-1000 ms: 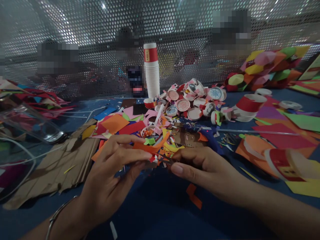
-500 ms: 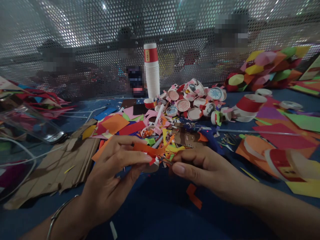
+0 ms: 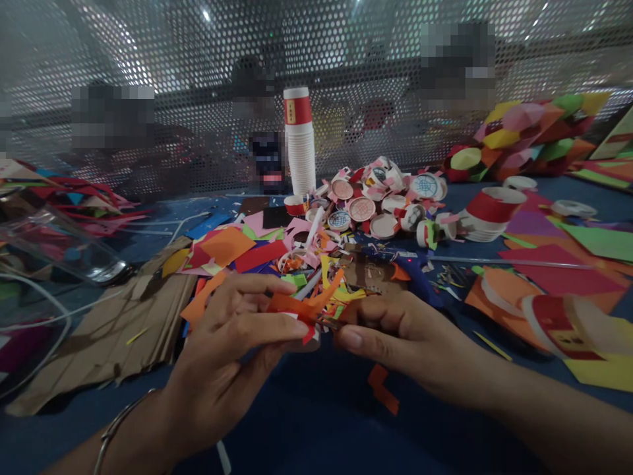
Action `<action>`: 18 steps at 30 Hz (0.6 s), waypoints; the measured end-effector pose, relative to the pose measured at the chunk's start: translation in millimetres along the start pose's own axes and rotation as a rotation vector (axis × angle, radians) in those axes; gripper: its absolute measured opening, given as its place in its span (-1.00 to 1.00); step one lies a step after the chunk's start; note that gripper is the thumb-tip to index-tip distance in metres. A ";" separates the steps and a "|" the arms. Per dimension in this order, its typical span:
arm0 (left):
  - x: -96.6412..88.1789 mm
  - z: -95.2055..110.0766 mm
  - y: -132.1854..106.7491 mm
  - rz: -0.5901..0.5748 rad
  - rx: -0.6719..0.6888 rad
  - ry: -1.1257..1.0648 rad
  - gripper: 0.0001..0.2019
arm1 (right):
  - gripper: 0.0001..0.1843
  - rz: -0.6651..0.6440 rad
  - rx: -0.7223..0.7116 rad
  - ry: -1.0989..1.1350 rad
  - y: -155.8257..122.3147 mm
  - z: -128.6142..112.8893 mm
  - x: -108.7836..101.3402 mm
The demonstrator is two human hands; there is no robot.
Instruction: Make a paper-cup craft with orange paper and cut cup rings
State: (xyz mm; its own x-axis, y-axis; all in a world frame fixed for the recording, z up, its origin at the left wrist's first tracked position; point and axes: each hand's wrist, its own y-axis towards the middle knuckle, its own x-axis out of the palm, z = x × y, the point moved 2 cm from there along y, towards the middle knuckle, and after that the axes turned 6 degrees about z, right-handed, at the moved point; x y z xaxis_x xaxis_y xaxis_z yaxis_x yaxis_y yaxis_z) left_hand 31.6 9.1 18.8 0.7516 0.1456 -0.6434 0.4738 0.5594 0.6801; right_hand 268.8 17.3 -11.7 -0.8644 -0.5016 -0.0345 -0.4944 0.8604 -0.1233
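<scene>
My left hand point(image 3: 225, 346) is closed, pinching a small white paper-cup piece point(image 3: 310, 341) with red and white bits at its edge. An orange paper strip point(image 3: 291, 305) lies along the same fingers, its end reaching to the right. My right hand point(image 3: 400, 333) is closed, thumb against bent fingers, on a thin metal tool point(image 3: 330, 322). Only the tool's narrow tip shows, close beside the cup piece; its handle is hidden in the hand, so its kind cannot be made out. Below the hands a bent orange scrap point(image 3: 383, 389) lies on the blue table point(image 3: 316, 422).
Behind the hands are mixed paper scraps point(image 3: 227, 245) and a heap of cut cup bottoms point(image 3: 362, 208). A tall stack of paper cups point(image 3: 301, 158) stands farther back. Corrugated cardboard point(image 3: 113, 336) lies left; cut cups point(image 3: 494, 214) and coloured sheets point(image 3: 558, 264) lie right.
My left hand has shifted slightly to the right and down with the cup piece and orange strip. The right hand stays nearly in place, the tool's tip still beside the piece.
</scene>
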 end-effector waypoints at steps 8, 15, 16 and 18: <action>5.1 0.7 -7.4 -0.057 -0.050 -0.100 -0.53 | -0.50 -0.047 0.044 0.083 0.7 9.0 4.2; 7.3 3.8 -5.8 -0.057 -0.009 -0.112 -0.57 | -0.51 -0.019 0.023 0.073 -1.4 6.6 4.3; 7.4 3.8 -5.9 -0.056 -0.015 -0.108 -0.57 | -0.51 -0.022 0.026 0.076 -1.7 6.6 4.3; 7.3 3.2 -6.5 -0.052 -0.032 -0.095 -0.57 | -0.52 -0.028 0.033 0.082 -1.8 6.5 4.4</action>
State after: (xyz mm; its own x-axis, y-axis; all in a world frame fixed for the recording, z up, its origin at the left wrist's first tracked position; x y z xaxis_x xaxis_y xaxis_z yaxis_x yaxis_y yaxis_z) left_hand 35.4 3.9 10.9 0.7675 0.0386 -0.6399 0.4992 0.5902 0.6344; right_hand 266.5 13.0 -18.0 -0.8553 -0.5157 0.0501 -0.5167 0.8418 -0.1561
